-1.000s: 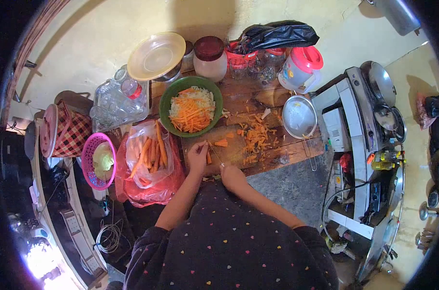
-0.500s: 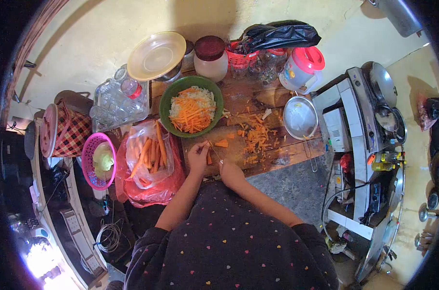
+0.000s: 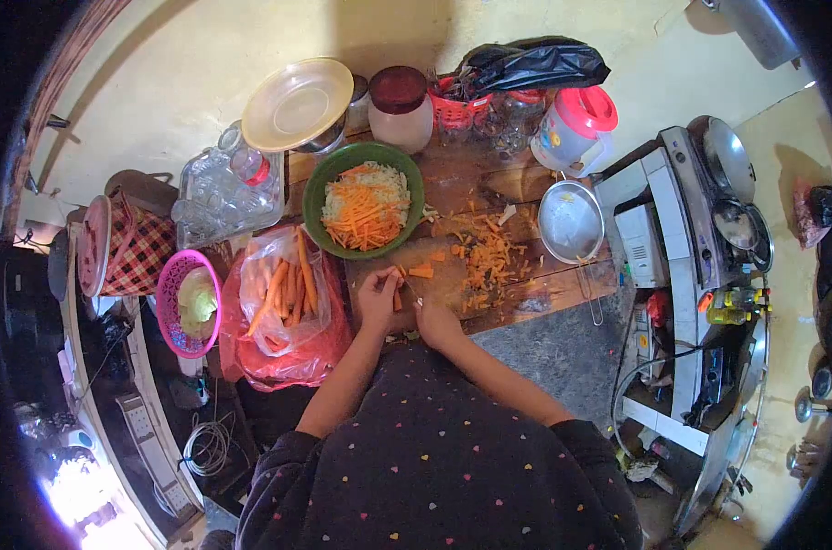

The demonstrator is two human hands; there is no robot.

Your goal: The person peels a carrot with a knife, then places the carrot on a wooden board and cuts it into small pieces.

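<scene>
My left hand (image 3: 377,295) pinches a small carrot piece (image 3: 400,272) over the wooden cutting board (image 3: 445,291). My right hand (image 3: 440,324) is closed round a knife (image 3: 412,290), whose thin blade points up toward the left fingertips; its handle is hidden in the fist. Another carrot piece (image 3: 398,302) lies beside the left fingers. Just beyond them, cut carrot chunks (image 3: 422,270) rest on the board. Behind my hands stands a green bowl (image 3: 314,223) of carrot strips (image 3: 361,220) and pale shreds (image 3: 388,183).
Carrot peelings (image 3: 486,266) are strewn to the right, near a metal strainer (image 3: 570,223). At left, a plastic bag of whole carrots (image 3: 288,289) lies by a pink basket (image 3: 164,312) holding cabbage (image 3: 198,301). Jars (image 3: 400,119) and a pink-lidded pitcher (image 3: 572,137) line the back.
The knife blade has shifted slightly against the left fingertips. Both hands stay in nearly the same place, and the whole view has moved very slightly.
</scene>
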